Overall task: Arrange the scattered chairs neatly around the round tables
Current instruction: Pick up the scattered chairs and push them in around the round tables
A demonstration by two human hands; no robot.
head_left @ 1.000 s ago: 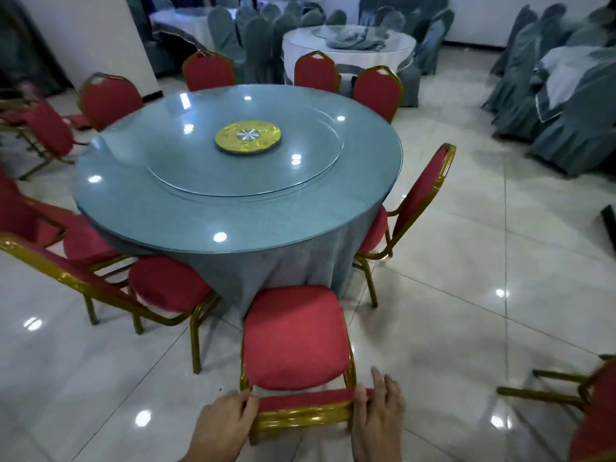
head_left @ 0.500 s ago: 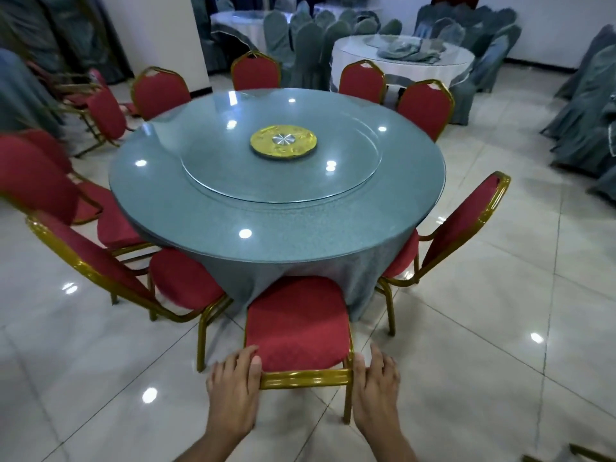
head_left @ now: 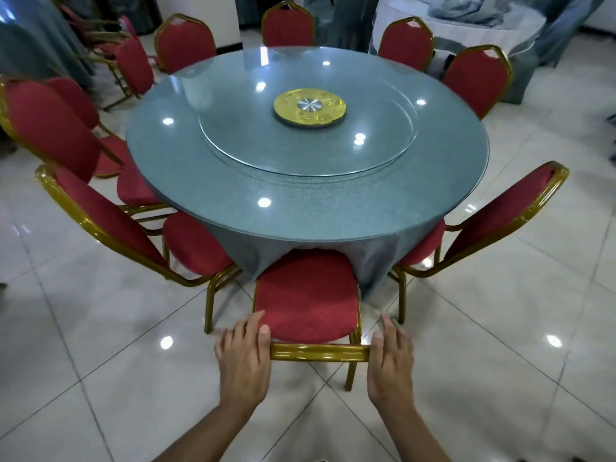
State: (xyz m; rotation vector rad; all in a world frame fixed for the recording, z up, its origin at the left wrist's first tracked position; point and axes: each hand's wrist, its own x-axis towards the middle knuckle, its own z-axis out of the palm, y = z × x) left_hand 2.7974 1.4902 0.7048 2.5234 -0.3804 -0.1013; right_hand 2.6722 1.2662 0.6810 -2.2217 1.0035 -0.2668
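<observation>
The nearest chair [head_left: 308, 308] is showing a matt, nubbly red cloth seat and a glossy gold-coloured metal frame [head_left: 320, 352], ribbed along the top rail. The tabletop [head_left: 233, 181] is lying under smooth glass that is reflecting the ceiling lights, with grey-blue cloth [head_left: 266, 255] hanging matt below it. The floor [head_left: 500, 345] is gleaming as polished pale tile.

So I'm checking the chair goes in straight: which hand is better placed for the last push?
Neither alone: left hand and right hand sit at opposite ends of the red-cushioned, gold-framed chair's backrest.
</observation>
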